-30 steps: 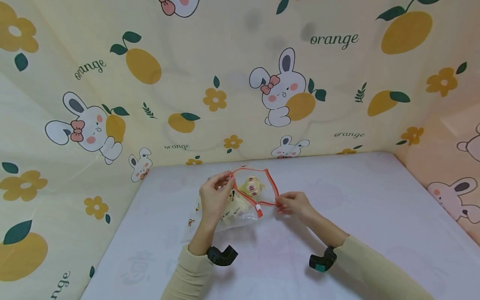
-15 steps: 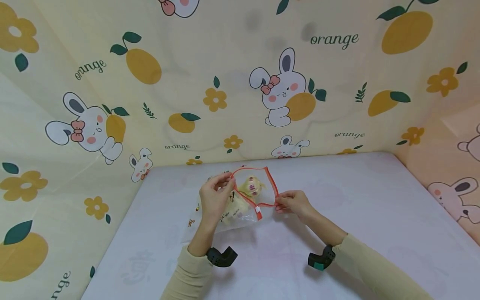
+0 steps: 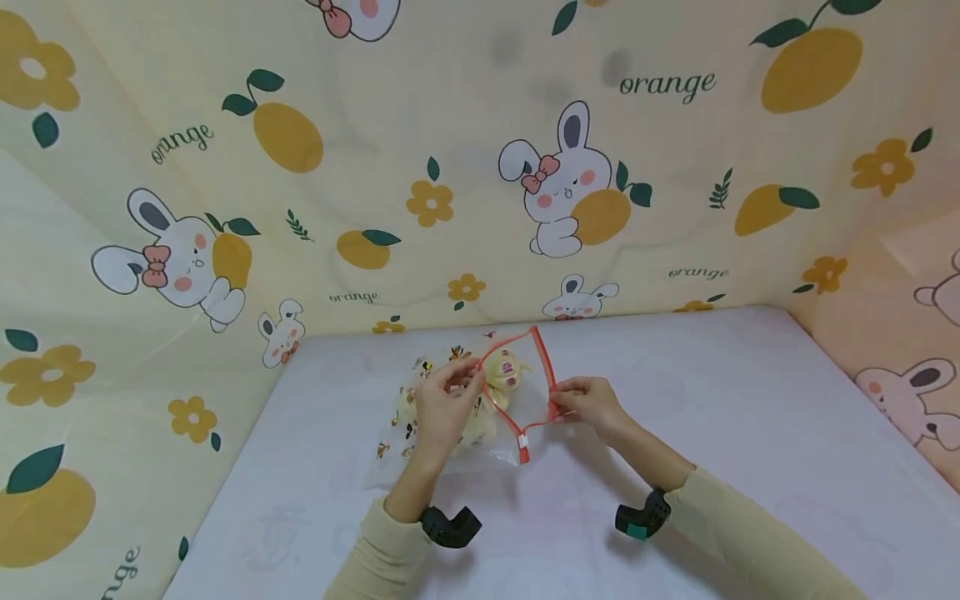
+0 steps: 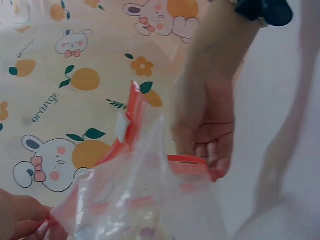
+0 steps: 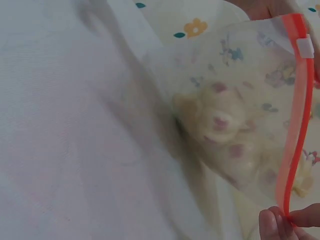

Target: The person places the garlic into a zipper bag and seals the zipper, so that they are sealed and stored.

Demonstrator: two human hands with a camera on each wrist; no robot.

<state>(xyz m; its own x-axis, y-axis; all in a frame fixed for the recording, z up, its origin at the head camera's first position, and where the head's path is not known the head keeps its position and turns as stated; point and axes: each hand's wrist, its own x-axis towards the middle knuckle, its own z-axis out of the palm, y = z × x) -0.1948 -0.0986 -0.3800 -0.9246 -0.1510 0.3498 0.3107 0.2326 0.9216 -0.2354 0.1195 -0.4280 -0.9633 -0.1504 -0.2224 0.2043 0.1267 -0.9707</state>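
A clear printed zip bag (image 3: 442,454) with a red-orange edge lies on the table, its mouth spread wide. My left hand (image 3: 444,408) pinches the left side of that edge, and my right hand (image 3: 592,407) pinches the right side. Inside the bag is a pale yellow item (image 3: 504,371) with pinkish-purple spots; the right wrist view shows the spotted yellow item (image 5: 225,122) through the plastic. A white slider (image 3: 522,441) sits at the near end of the red edge.
The bag rests on a white-covered table (image 3: 712,417). Behind and to the left hangs a cream cloth (image 3: 465,233) printed with rabbits, oranges and flowers. Each wrist wears a black device, the left one (image 3: 451,527) and the right one (image 3: 642,515).
My left hand has shifted slightly right and down with its side of the bag edge. The mouth now forms a taller, narrower shape, and the slider end hangs lower. My right hand has barely moved.
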